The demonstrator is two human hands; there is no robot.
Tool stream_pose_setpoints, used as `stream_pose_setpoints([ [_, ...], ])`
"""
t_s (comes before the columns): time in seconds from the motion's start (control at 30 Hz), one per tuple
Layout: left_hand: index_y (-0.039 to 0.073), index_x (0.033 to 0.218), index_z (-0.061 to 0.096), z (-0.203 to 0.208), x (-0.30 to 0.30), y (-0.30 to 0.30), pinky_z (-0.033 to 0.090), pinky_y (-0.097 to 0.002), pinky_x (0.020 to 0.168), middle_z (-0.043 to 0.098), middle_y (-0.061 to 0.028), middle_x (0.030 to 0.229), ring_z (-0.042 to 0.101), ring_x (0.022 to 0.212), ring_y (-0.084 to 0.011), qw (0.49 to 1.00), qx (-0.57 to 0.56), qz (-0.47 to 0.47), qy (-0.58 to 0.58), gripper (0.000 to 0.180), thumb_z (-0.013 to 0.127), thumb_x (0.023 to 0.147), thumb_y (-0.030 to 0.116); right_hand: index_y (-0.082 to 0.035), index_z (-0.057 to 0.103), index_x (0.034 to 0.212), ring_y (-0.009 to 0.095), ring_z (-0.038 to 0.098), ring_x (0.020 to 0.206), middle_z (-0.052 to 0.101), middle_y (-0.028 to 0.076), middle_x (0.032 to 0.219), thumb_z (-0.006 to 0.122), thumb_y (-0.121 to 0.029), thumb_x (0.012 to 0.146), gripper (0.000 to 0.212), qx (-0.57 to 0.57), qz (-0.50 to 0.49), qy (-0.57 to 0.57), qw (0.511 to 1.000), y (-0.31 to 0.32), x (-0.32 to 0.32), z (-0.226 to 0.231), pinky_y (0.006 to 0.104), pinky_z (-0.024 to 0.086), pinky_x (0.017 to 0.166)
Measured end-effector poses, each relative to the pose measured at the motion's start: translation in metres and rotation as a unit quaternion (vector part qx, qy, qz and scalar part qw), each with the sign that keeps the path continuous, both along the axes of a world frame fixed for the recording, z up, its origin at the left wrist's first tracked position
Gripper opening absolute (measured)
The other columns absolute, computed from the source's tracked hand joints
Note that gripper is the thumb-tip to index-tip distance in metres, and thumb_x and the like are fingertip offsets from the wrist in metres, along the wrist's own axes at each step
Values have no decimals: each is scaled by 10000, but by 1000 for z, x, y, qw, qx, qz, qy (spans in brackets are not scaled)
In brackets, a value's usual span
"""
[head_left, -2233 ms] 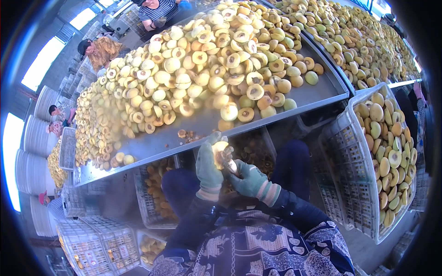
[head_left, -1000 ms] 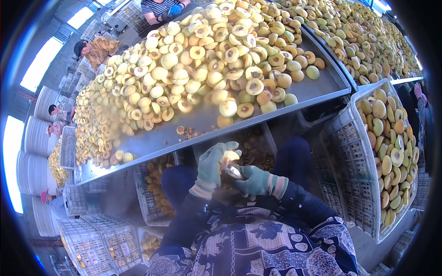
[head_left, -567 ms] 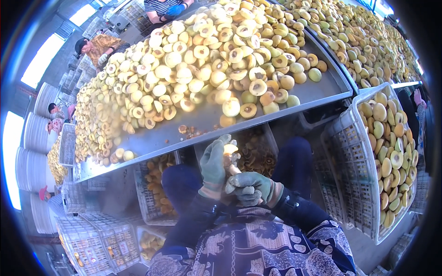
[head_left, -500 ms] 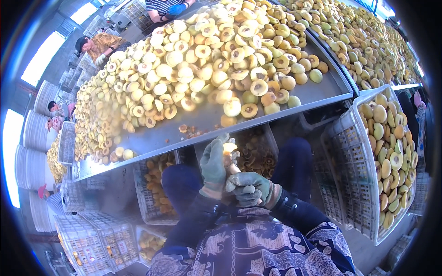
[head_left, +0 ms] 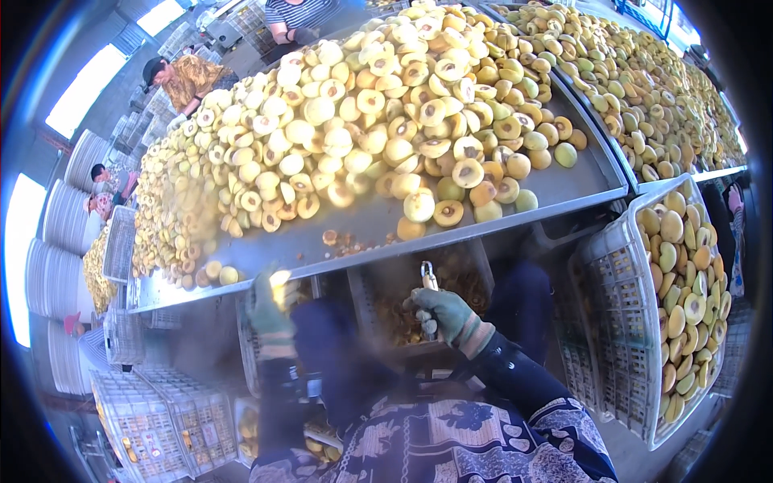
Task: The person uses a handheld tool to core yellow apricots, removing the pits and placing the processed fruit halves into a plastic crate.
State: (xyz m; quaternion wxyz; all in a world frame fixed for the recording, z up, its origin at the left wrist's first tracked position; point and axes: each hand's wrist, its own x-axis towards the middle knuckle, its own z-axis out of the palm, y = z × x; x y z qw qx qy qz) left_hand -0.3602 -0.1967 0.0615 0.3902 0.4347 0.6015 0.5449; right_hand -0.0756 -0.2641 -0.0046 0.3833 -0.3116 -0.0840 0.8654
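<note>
I have the loop-headed tool [head_left: 428,275] in the right hand [head_left: 444,314], its metal loop pointing to twelve o'clock; those fingers are curled closed round the handle. At nine o'clock from there, beyond the left thigh [head_left: 330,346], is my left hand [head_left: 272,318], with a bright yellow piece of fruit [head_left: 279,283] at its fingertips. Motion blur covers that hand, so I can't tell how far it is open or whether it grips the piece.

Half a second ago both hands were together, fruit and tool meeting between them; now the left has swung well away to nine o'clock, while the right has moved slightly toward two. The heap of halved fruit [head_left: 338,137] looks much the same.

For edges, the raised rim [head_left: 362,260] of the metal table crosses just beyond the loop at twelve o'clock, slanting from nine to two. Between rim and heap I see a bare strip at eleven, dotted with scraps [head_left: 346,243]. A crate [head_left: 364,298] sits below, under the rim. At three, past the right knee [head_left: 522,298], a full crate [head_left: 608,270] walls off that side. Between my hands, only the thigh interrupts the room.
</note>
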Motion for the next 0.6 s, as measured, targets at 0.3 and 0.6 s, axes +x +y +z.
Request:
stream_pose_setpoints([
  [0.3, 20, 1037, 633, -31, 58, 60, 482, -320, 805, 655, -102, 955, 613, 882, -185, 938, 66, -170, 295, 248, 609, 881, 211, -44, 599, 782, 118, 473, 408, 507, 25, 545, 640, -204, 812, 168, 1, -43, -156, 987, 9, -3, -3, 249, 361, 367],
  [0.6, -9, 1103, 569, -45, 214, 91, 490, -408, 827, 628, -216, 1039, 621, 922, -359, 863, -33, -228, 451, 676, 781, 630, 426, -58, 592, 800, 97, 486, 433, 525, 9, 585, 615, -204, 847, 155, 3, -92, -187, 978, -14, 23, 4, 225, 382, 390],
])
